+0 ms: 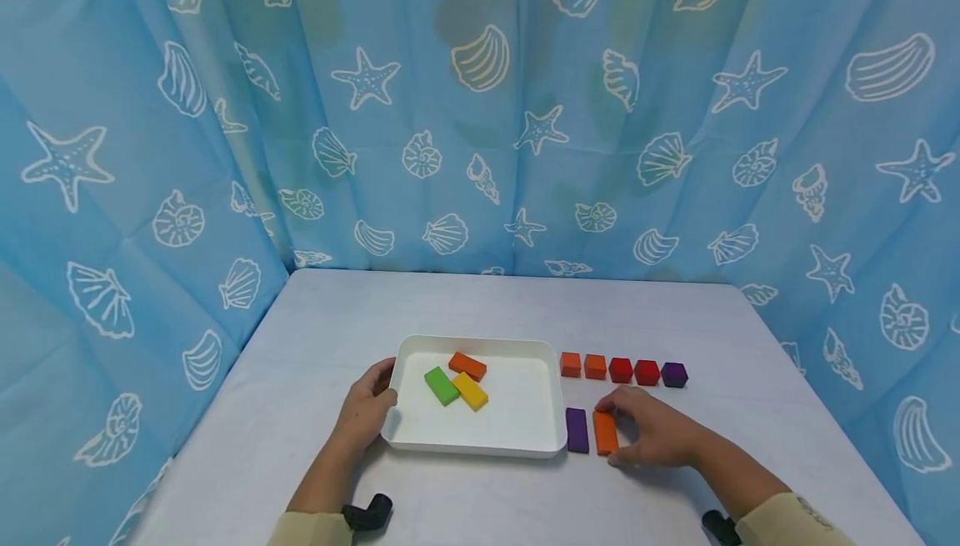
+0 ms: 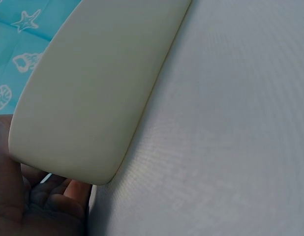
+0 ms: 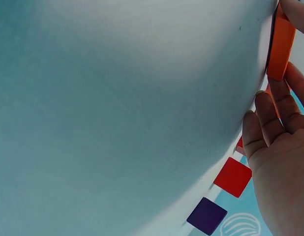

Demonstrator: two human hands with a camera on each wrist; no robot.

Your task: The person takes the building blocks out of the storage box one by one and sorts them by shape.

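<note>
My left hand holds the left end of a shallow white tray; in the left wrist view, its curled fingers show by the end of the tray wall. Inside the tray lie an orange block, a green block and a yellow block. Right of the tray, my right hand pinches a flat orange rectangular block between thumb and fingers at its two ends. Between that block and the tray's right side lies a matching purple block.
Behind the right hand runs a row of cubes, from an orange cube through red ones to a dark purple cube. A white cloth covers the table. A blue curtain with shell prints hangs along the back and sides.
</note>
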